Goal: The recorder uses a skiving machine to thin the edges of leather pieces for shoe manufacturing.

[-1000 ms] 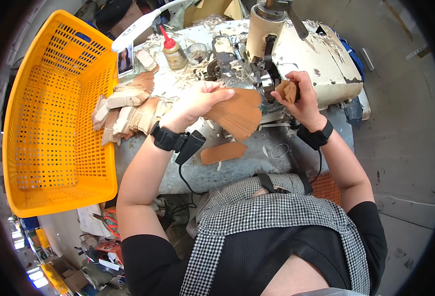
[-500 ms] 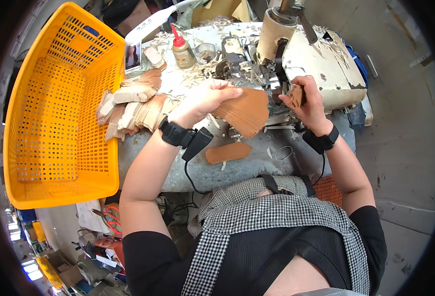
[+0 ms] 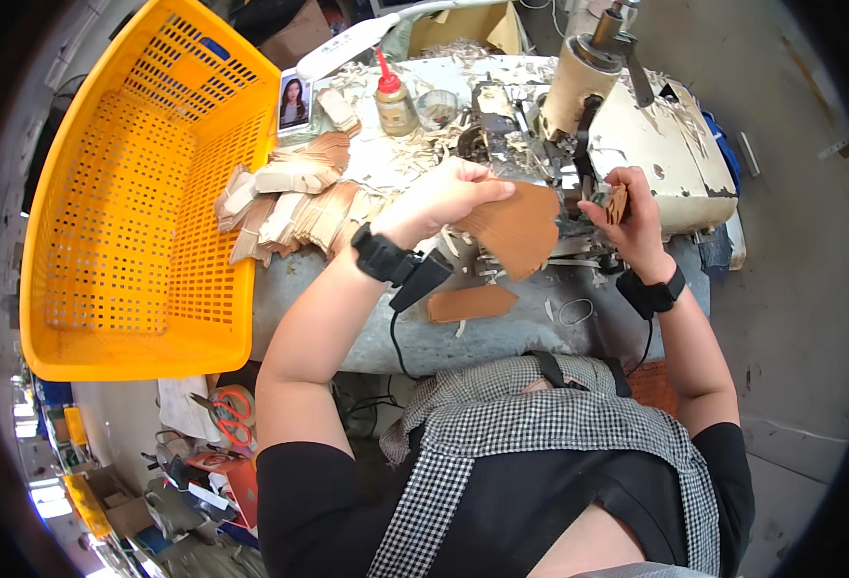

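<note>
In my left hand (image 3: 449,200) is a fanned stack of brown leather pieces (image 3: 523,233), pinched between thumb and fingers above the table's front part. My right hand (image 3: 644,231) closes around a small bunch of brown leather pieces (image 3: 617,204), seen end-on and partly hidden by the fingers. This hand is beside the metal working parts of a cream machine (image 3: 572,91). One more leather piece (image 3: 473,303), long with pointed ends, lies flat on the grey table (image 3: 347,332) below the fan. Bundled stacks of similar pieces (image 3: 309,217) lie left of my left hand.
A yellow perforated plastic basket (image 3: 140,361) stands at the left. Behind my left hand are a glue bottle (image 3: 397,108) with a red cap, a white lamp (image 3: 352,46) and pale scraps (image 3: 424,144). Orange-handled scissors (image 3: 235,414) hang below the basket. A rubber band (image 3: 576,311) lies near the front edge.
The whole view has shifted, so the table and both hands appear farther right. The bunch in my right hand is turned slightly. Both hands keep their hold.
</note>
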The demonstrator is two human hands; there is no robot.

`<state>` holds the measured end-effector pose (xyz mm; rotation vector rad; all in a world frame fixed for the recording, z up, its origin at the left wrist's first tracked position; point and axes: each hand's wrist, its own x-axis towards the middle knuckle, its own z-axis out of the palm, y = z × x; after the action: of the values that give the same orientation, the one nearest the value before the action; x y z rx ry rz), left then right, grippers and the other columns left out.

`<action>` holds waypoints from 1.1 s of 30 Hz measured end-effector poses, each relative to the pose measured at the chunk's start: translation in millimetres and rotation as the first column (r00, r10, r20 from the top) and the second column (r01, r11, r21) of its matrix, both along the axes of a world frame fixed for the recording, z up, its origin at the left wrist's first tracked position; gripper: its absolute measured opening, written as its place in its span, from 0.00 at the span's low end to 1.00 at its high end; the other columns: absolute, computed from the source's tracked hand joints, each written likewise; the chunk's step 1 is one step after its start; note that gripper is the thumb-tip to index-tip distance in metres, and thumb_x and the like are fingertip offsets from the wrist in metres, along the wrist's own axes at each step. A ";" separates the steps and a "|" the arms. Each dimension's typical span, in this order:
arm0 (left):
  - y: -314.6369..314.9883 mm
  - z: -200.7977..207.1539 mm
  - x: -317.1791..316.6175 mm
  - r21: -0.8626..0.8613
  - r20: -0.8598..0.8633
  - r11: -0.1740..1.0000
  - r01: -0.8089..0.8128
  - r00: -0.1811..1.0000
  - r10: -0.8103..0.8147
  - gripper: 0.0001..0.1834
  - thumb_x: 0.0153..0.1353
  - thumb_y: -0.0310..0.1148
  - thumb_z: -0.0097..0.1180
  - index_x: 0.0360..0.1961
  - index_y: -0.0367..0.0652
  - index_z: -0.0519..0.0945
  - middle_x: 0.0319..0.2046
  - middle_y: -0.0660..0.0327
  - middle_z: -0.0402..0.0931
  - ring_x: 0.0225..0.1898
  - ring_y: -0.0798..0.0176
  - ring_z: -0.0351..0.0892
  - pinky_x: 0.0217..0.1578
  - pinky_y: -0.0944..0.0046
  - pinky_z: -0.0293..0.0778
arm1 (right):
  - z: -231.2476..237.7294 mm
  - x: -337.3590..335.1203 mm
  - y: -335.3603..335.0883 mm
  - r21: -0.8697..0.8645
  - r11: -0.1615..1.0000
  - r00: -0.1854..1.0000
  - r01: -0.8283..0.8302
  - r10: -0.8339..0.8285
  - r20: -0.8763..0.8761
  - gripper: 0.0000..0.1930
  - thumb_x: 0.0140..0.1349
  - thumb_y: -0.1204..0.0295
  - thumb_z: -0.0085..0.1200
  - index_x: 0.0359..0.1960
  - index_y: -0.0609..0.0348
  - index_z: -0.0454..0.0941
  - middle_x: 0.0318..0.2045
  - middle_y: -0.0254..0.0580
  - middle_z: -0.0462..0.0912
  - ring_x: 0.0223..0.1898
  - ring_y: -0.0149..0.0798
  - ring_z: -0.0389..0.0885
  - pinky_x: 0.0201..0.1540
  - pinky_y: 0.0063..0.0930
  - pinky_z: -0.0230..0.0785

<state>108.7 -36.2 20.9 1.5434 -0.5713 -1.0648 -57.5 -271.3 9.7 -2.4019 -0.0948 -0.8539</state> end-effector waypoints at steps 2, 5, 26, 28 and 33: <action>-7.8 7.4 -6.3 0.061 0.108 0.996 -0.063 0.993 0.057 0.11 0.60 0.39 0.62 0.29 0.42 0.82 0.27 0.69 0.80 0.26 0.78 0.76 0.29 0.75 0.72 | 3.3 3.0 0.0 -0.085 0.995 0.999 -0.044 0.045 0.001 0.25 0.43 0.76 0.70 0.42 0.60 0.68 0.39 0.46 0.73 0.42 0.48 0.72 0.44 0.35 0.67; -15.6 11.3 -12.7 0.073 0.119 0.997 -0.007 0.993 -0.001 0.12 0.60 0.40 0.63 0.28 0.42 0.82 0.26 0.69 0.80 0.27 0.78 0.75 0.30 0.75 0.71 | 9.3 7.6 5.7 -0.158 0.984 0.996 -0.084 0.081 -0.028 0.27 0.39 0.79 0.69 0.41 0.59 0.68 0.43 0.46 0.74 0.47 0.50 0.71 0.50 0.37 0.65; -2.5 15.8 -7.9 0.002 0.040 0.993 0.120 0.992 -0.120 0.12 0.58 0.40 0.65 0.32 0.42 0.82 0.29 0.70 0.80 0.30 0.79 0.75 0.33 0.76 0.70 | 3.7 -1.9 -1.5 -0.030 0.999 1.000 -0.017 0.017 0.016 0.23 0.49 0.76 0.69 0.43 0.59 0.67 0.36 0.40 0.70 0.36 0.38 0.69 0.41 0.28 0.66; 5.9 6.7 1.2 -0.008 0.060 0.994 0.111 0.992 -0.111 0.12 0.59 0.39 0.63 0.36 0.41 0.82 0.32 0.70 0.81 0.33 0.79 0.76 0.37 0.77 0.70 | 8.3 -2.4 2.7 0.044 0.999 0.999 0.000 -0.001 0.036 0.23 0.49 0.75 0.69 0.43 0.58 0.67 0.36 0.41 0.71 0.35 0.39 0.72 0.38 0.29 0.68; 10.5 8.2 2.6 0.008 0.035 0.997 0.074 0.997 -0.074 0.12 0.63 0.38 0.59 0.39 0.40 0.83 0.33 0.69 0.81 0.33 0.79 0.77 0.37 0.76 0.72 | 12.1 -1.7 1.1 0.086 0.996 0.999 -0.013 0.011 0.032 0.16 0.54 0.76 0.64 0.41 0.59 0.70 0.32 0.38 0.71 0.32 0.34 0.70 0.36 0.25 0.65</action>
<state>111.3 -25.7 29.2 1.5596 -0.6544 -1.0982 -59.2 -270.3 21.8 -2.3062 -0.0831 -0.8733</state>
